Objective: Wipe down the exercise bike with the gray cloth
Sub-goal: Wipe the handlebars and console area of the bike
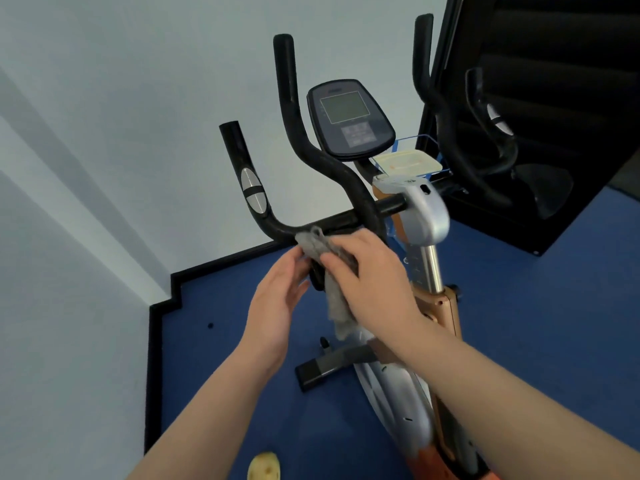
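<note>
The right hand [367, 271] grips the gray cloth [334, 271], fingers curled over it, pressing it against the near bend of the left handlebar [277, 226] of the exercise bike [426, 216], while the left hand [277, 299] sits just beside it, fingers relaxed and touching the cloth's edge. Judging by this, wiping is at the handlebars, with the far console [349, 117], the post and the frame apparently left to do.

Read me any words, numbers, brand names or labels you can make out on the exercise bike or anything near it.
None can be read.
Dark oval console: grey screen blank, the button panel beneath it a blur.
Silver plastic stem cover: small dark mark on top, too blurred to read.
Chrome post: faint height marks, unreadable.
Gray cloth, gripped by the right hand: no label showing.
</note>
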Available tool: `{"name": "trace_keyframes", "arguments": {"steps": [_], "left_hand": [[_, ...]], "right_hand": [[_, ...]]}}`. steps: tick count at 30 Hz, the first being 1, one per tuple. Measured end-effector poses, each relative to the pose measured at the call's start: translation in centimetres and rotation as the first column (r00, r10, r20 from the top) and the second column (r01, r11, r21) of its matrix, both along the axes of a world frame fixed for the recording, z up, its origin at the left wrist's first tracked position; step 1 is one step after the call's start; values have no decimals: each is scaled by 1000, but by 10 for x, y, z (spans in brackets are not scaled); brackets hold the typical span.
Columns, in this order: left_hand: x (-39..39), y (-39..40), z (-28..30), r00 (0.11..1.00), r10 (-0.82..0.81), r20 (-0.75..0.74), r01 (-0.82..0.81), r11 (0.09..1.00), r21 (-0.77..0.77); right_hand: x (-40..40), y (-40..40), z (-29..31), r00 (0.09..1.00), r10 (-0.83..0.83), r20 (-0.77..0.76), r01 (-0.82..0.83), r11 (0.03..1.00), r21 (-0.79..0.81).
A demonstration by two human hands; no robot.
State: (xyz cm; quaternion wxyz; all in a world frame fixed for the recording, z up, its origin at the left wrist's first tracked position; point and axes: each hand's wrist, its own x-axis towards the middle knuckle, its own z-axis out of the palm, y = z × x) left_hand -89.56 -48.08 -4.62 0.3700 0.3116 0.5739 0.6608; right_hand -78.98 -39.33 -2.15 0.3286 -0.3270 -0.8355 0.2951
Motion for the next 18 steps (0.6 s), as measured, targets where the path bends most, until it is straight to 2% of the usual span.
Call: {"name": "trace_keyframes", "arguments": {"steps": [4,7,11,14,16,18], "left_hand": [[0,5,1,1000,8,17,-8,1000,-3],[-3,5,-1,997,-40,61,42,999,-28],[-3,4,-2,998,-42,56,43,999,-29],[-2,2,-4,998,-55,22,55,998,-27],[-3,1,-3,998,-61,-17,60,997,-47],[-5,1,-4,997,-49,-67,46,998,-50]], "right_hand": [[-10,-17,-4,992,-73,-104,68,996,-52],[13,-34,-16,985,-4,-172,-4,999,-45],[-3,-12,-6,995,-49,-90,48,999,-13],[1,-25,-15,990,-25,-137,28,999,17],[24,-35,-26,994,6,-112,2,997,75],[37,-29,-27,998,-39,-50,47,984,171]]}}
